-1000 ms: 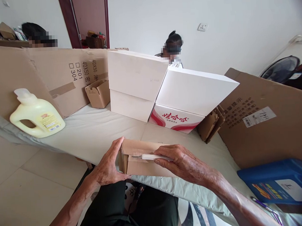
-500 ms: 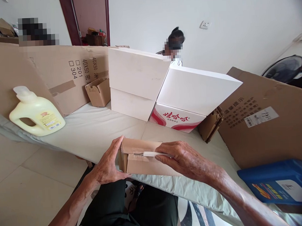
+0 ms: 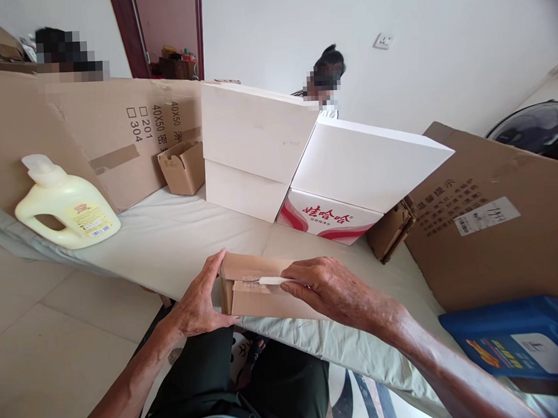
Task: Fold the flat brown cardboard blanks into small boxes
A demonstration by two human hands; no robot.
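Note:
A small brown cardboard box (image 3: 255,293) lies at the near edge of the cloth-covered table (image 3: 169,238). My left hand (image 3: 197,302) grips its left end, thumb on the front and fingers on top. My right hand (image 3: 326,287) is closed on a white utility knife (image 3: 269,281). The knife's blade tip rests on the taped seam along the top of the box, near its left end.
A cream detergent jug (image 3: 69,209) lies at the table's left. Large cardboard sheets (image 3: 118,136) stand behind; a small open carton (image 3: 182,167), white boxes (image 3: 253,148) and a red-printed box (image 3: 330,216) sit at the back. A blue container (image 3: 520,340) is at right. Another person (image 3: 324,77) sits beyond.
My right hand has drawn the knife leftward along the top seam of the box. My left hand stays on the box's left end.

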